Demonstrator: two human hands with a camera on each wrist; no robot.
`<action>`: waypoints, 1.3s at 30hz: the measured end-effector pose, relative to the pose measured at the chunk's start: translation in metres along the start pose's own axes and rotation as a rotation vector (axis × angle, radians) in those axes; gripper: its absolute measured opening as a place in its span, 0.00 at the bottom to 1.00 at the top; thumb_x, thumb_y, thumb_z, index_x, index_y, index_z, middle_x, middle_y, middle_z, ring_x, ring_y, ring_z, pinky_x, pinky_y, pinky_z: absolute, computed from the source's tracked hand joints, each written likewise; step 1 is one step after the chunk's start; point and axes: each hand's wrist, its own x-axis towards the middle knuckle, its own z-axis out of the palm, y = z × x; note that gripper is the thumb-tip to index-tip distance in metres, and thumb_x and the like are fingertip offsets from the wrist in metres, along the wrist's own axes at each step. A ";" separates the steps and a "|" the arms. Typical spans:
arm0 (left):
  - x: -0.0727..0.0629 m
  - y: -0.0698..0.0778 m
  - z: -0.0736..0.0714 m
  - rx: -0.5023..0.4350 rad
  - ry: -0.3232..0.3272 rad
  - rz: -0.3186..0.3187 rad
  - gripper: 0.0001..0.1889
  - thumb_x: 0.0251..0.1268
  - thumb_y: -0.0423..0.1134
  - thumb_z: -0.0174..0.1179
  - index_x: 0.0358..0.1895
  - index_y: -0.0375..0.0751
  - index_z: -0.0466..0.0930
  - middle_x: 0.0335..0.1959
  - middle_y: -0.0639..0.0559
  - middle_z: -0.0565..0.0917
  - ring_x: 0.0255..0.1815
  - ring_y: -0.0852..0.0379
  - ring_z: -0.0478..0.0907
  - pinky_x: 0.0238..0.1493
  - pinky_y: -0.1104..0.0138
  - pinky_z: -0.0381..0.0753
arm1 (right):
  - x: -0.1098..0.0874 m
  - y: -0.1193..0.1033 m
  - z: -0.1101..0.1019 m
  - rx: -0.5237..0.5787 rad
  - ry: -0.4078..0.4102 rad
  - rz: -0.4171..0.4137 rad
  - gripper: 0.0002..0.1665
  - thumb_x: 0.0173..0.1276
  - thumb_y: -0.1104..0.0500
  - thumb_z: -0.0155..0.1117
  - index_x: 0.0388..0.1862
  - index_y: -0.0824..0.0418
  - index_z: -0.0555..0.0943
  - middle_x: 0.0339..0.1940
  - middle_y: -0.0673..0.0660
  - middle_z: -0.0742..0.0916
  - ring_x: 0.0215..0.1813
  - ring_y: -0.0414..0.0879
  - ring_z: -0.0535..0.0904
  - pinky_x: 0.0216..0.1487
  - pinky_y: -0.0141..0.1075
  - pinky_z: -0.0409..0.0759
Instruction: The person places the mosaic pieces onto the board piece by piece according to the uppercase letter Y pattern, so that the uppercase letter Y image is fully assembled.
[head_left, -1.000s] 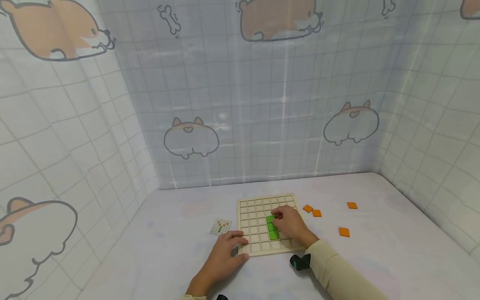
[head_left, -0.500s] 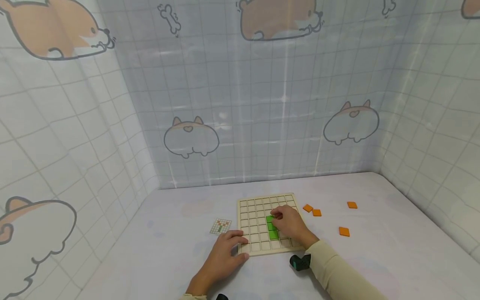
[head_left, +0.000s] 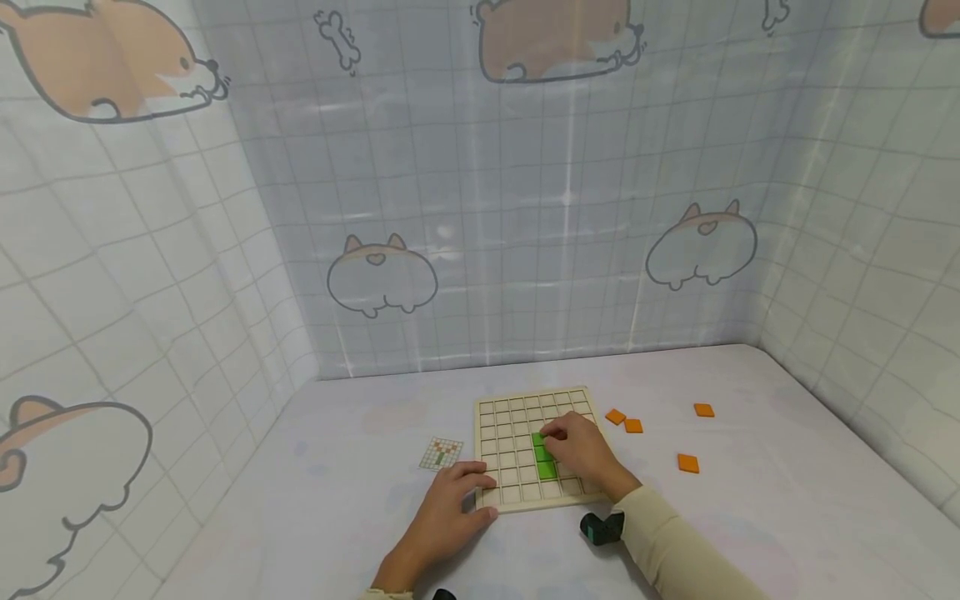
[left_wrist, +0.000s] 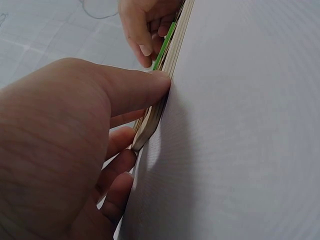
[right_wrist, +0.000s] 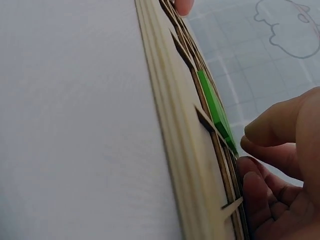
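A square wooden grid board [head_left: 504,493] lies on the table. Several green square tiles [head_left: 546,468] form a column in its cells. My left hand [head_left: 450,515] rests at the board's near left corner, thumb along the front edge [left_wrist: 165,92] and fingers at the left side. My right hand [head_left: 581,446] is over the board, thumb and index fingertips close together at the far end of the green column. In the right wrist view its fingers [right_wrist: 270,127] are bent beside a green tile [right_wrist: 215,110]; whether they pinch one is unclear.
Orange square tiles lie right of the board: two close together [head_left: 633,426], one farther back [head_left: 704,410] and one nearer [head_left: 687,463]. A small pattern card [head_left: 441,453] lies left of the board. Patterned cloth walls [head_left: 480,208] stand behind and at both sides.
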 end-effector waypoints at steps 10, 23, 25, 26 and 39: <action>0.001 0.003 -0.002 0.010 -0.003 0.004 0.14 0.60 0.45 0.69 0.49 0.50 0.85 0.62 0.50 0.77 0.63 0.45 0.69 0.63 0.45 0.68 | -0.006 -0.005 -0.016 0.249 0.016 0.144 0.12 0.73 0.58 0.62 0.50 0.59 0.85 0.47 0.52 0.87 0.44 0.46 0.81 0.46 0.43 0.81; 0.001 0.002 0.000 0.012 -0.015 -0.011 0.14 0.60 0.46 0.70 0.49 0.52 0.85 0.63 0.51 0.76 0.64 0.45 0.69 0.63 0.44 0.67 | -0.021 -0.001 -0.058 0.324 -0.010 0.208 0.17 0.73 0.58 0.60 0.55 0.62 0.83 0.52 0.58 0.85 0.46 0.50 0.81 0.46 0.42 0.83; 0.001 0.002 -0.001 0.008 -0.014 -0.013 0.14 0.60 0.46 0.70 0.49 0.52 0.85 0.63 0.51 0.76 0.64 0.44 0.69 0.63 0.44 0.67 | -0.023 0.002 -0.067 0.341 -0.010 0.209 0.18 0.73 0.58 0.59 0.56 0.65 0.82 0.53 0.60 0.85 0.47 0.51 0.82 0.47 0.42 0.83; 0.001 0.003 -0.001 0.009 -0.013 -0.013 0.14 0.60 0.46 0.70 0.49 0.52 0.85 0.63 0.51 0.76 0.65 0.44 0.69 0.64 0.44 0.67 | -0.024 0.004 -0.071 0.334 -0.003 0.207 0.18 0.74 0.58 0.59 0.57 0.65 0.82 0.52 0.60 0.85 0.47 0.50 0.82 0.47 0.41 0.83; 0.001 0.004 0.000 -0.006 -0.006 -0.027 0.14 0.59 0.46 0.69 0.49 0.52 0.86 0.62 0.52 0.77 0.65 0.45 0.69 0.64 0.44 0.67 | -0.042 0.040 -0.125 0.235 -0.001 0.228 0.23 0.74 0.56 0.60 0.61 0.68 0.77 0.54 0.63 0.85 0.49 0.51 0.82 0.46 0.41 0.82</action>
